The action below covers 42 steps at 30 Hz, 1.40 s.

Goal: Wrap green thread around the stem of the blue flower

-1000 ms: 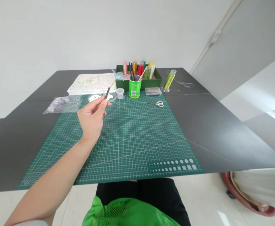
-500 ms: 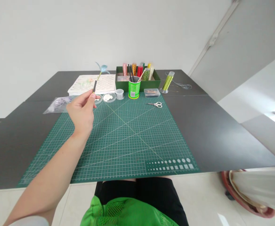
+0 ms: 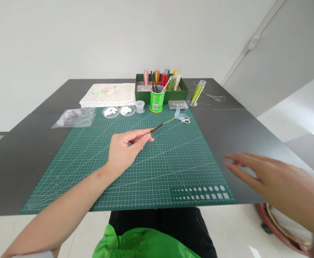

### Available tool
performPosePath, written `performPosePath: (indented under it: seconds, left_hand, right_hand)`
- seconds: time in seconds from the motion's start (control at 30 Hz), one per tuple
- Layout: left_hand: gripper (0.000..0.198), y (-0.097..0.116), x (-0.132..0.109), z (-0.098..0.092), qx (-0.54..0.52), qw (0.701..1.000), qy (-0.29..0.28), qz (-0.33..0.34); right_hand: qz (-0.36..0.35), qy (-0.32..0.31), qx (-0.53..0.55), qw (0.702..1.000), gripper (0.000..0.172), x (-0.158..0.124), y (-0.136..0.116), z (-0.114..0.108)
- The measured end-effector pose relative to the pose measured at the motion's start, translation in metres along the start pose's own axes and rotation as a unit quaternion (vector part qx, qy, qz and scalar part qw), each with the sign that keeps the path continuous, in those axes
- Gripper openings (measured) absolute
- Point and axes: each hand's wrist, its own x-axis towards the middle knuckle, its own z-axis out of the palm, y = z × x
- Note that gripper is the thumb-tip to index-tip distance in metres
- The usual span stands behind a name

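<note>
In the head view my left hand is closed, pinching the dark lower part of a pale blue artificial flower between thumb and fingers. The flower's thin green stem runs out of a dark, stick-like piece and points right. Its petals overlap small white-handled scissors from this viewpoint. My right hand is over the table's right side, smeared by motion, its fingers stretched out with a gap to the thumb. I make out nothing in it. Below both hands lies a green cutting mat.
A green can of sticks stands before a dark green box of thread spools. Nearby are a yellow-green spool, a clear case, a small tub, two dishes with white pieces, a white stack and a plastic bag.
My left hand has moved right and lower, swinging the flower from upright over the white stack to pointing right above the mat. My right hand has come into view at the right.
</note>
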Motion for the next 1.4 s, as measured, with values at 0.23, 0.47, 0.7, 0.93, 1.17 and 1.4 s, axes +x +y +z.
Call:
performPosePath:
  seconds: [0.23,0.47,0.7,0.93,1.17,1.4]
  left_hand:
    - [0.020,0.005,-0.003,-0.003,0.060,0.998,-0.007,0.015]
    - [0.021,-0.006,-0.005,0.002,0.109,0.992,0.020,0.058]
    - [0.020,-0.008,-0.006,0.005,0.125,0.991,0.022,0.035]
    - [0.019,-0.013,-0.006,0.006,0.139,0.990,0.022,0.027]
    - [0.011,-0.013,-0.008,0.007,0.205,0.976,-0.033,0.061]
    - [0.016,-0.013,-0.013,0.009,0.287,0.941,-0.117,0.133]
  right_hand:
    - [-0.064,-0.206,0.507,0.834,0.064,0.138,-0.103,0.047]
    - [0.056,-0.132,0.601,0.786,0.036,0.142,-0.127,0.063]
    - [-0.069,0.065,0.139,0.986,0.029,0.130,-0.124,0.074]
    - [-0.191,0.140,-0.023,0.971,0.030,0.120,-0.128,0.063]
    - [-0.256,0.122,-0.012,0.959,0.028,0.119,-0.118,0.030]
    - [-0.320,0.092,0.037,0.942,0.039,0.133,-0.103,0.015]
